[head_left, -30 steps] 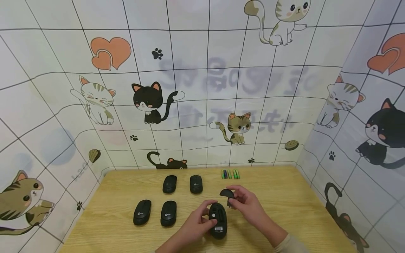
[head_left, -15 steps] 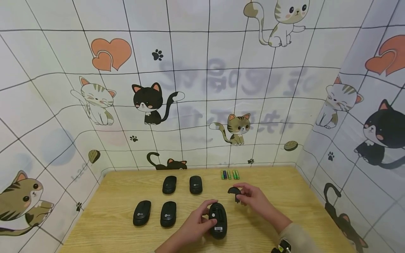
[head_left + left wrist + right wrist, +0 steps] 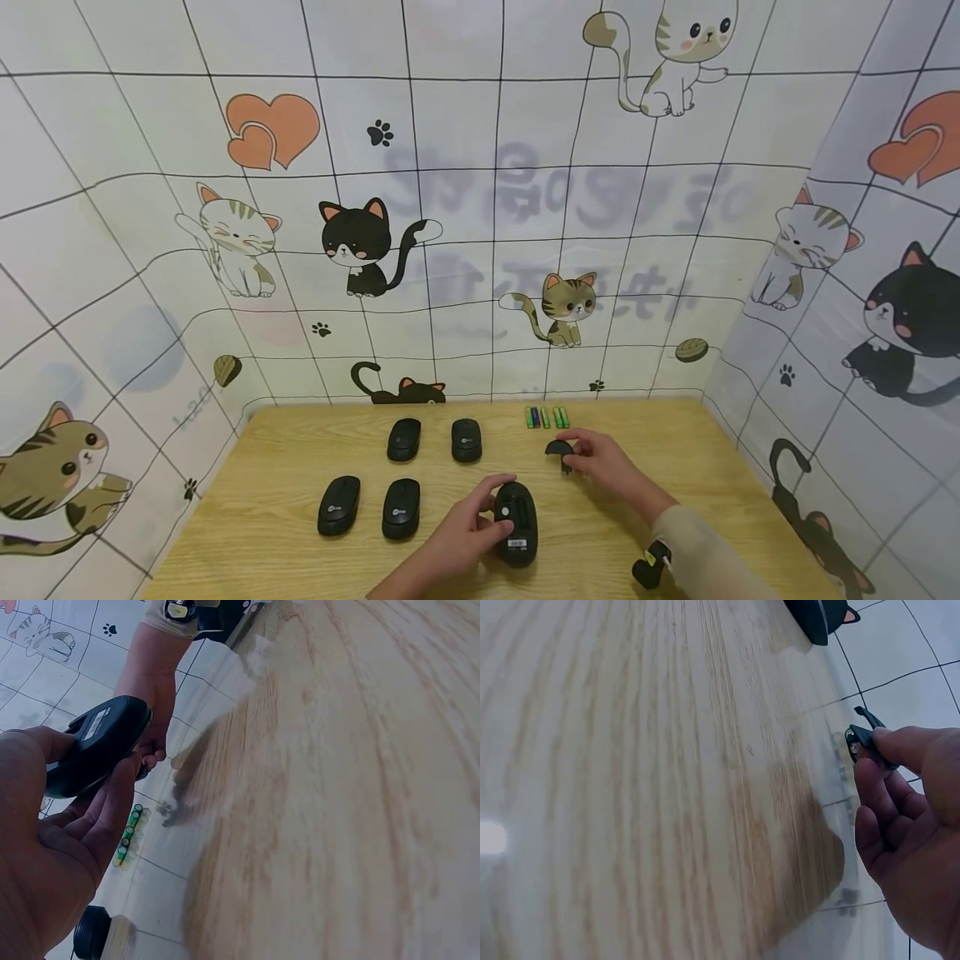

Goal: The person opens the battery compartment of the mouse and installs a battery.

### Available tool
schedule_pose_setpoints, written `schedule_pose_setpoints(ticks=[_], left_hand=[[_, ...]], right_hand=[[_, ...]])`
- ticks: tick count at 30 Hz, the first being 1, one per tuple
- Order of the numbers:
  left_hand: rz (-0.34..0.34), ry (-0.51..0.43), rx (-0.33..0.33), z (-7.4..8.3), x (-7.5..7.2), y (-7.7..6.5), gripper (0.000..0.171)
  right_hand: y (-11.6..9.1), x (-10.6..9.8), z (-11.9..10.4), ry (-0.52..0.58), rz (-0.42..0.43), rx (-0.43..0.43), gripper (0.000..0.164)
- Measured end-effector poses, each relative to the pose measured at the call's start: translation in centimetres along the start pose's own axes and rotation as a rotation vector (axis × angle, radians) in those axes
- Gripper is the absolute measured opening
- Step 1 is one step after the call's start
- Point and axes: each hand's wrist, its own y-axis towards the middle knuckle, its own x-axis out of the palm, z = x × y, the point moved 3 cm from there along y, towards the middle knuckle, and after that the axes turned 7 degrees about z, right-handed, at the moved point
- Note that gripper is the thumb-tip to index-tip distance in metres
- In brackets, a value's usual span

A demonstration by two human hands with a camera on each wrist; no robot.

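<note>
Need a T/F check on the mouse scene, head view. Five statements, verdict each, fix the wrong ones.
1. The left hand holds a black mouse with its underside showing. True.
2. The right hand is empty. False: it pinches a small black cover.
3. Small batteries lie near the far edge of the table. True.
4. The cover is fitted on the held mouse. False: it is apart from the mouse, in the right hand.
5. Four other mice lie on the table. True.
</note>
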Motion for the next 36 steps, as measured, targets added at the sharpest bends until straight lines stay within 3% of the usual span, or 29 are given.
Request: schedule_pose_setpoints(ticks=[9,27,36], left_hand=[[-0.001,0.009,-0.004,-0.4,0.0,0.3,0.06],[-0.022,-0.071,0.004,-0.5,0.4,0.5,0.059],[-0.005,-0.012,0.009,-0.8,0.3,0.5,0.06]], right_hand=[[0.6,0.2,0.3,-0.036,-0.002,0.033,0.037],[1.4,0.5,1.7,-0.226,0.058,-0.038,0.03],[1.2,0.4,1.7,-0.224,0.071,-0.029,0.02]])
